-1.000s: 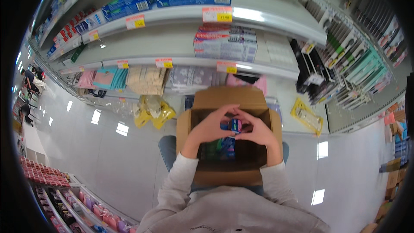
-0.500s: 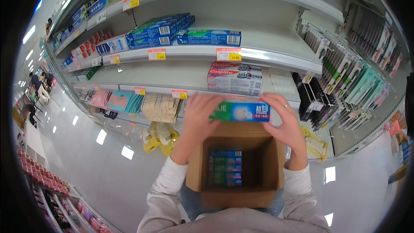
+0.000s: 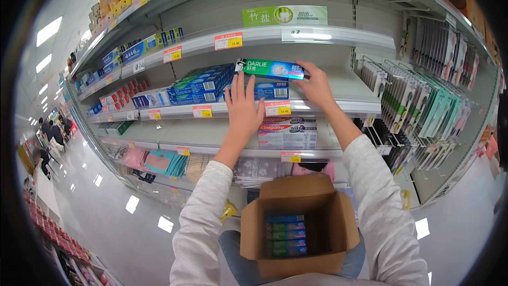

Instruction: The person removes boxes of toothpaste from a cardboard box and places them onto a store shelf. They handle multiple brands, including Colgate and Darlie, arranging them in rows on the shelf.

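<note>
A green and blue toothpaste box [image 3: 270,68] is held lengthwise at the middle shelf, its printed front toward me. My right hand [image 3: 317,87] is closed around its right end. My left hand [image 3: 243,107] has its fingers stretched out and apart, the fingertips at the box's lower left edge. Just beneath it lies a blue toothpaste box [image 3: 272,91] on the shelf, partly covered. Left of my left hand sits a stack of blue toothpaste boxes [image 3: 198,86]. An open cardboard carton [image 3: 293,189] rests at my lap, with several toothpaste boxes [image 3: 287,235] inside.
Below are white and red toothpaste boxes [image 3: 288,135] and folded towels [image 3: 166,163]. A green box [image 3: 284,16] stands on the shelf above. Toothbrush packs [image 3: 418,100] hang on hooks at the right. Price tags line the shelf edge [image 3: 328,107]. People are far left.
Both hands have risen from above the carton to the middle shelf with the toothpaste box. The left fingers have spread out at its lower edge. The view has tilted up.
</note>
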Available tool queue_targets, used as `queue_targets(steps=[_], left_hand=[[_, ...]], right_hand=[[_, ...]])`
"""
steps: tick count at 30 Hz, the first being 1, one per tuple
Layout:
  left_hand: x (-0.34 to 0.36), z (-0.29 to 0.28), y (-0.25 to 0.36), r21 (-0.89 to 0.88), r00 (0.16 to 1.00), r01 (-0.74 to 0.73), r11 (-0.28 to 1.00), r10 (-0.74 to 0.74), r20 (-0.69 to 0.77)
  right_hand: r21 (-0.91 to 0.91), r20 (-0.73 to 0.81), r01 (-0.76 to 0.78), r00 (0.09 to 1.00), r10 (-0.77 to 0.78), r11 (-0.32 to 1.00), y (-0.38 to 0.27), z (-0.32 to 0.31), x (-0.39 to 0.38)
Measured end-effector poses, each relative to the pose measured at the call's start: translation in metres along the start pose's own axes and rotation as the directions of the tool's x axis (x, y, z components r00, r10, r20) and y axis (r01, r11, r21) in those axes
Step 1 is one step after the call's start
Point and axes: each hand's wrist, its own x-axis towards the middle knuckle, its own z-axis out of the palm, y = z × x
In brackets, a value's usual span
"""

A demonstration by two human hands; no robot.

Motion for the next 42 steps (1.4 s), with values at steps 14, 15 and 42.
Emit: queue_targets(steps=[14, 15, 42], left_hand=[[-0.019, 0.000, 0.002, 0.026, 0.994, 0.060, 0.998, -0.063, 0.095], [-0.017, 0.001, 0.002, 0.034, 0.995, 0.059, 0.998, -0.061, 0.084], [0.022, 0.005, -0.022, 0.128, 0.963, 0.036, 0.991, -0.069, 0.261]], right_hand=[[0.230, 0.396, -0.355, 0.885, 0.246, 0.906, 0.019, 0.037, 0.034], [0.246, 0.375, -0.339, 0.897, 0.233, 0.908, 0.021, 0.038, 0.035], [-0.202, 0.464, -0.008, 0.880, 0.102, 0.979, 0.000, 0.052, 0.033]])
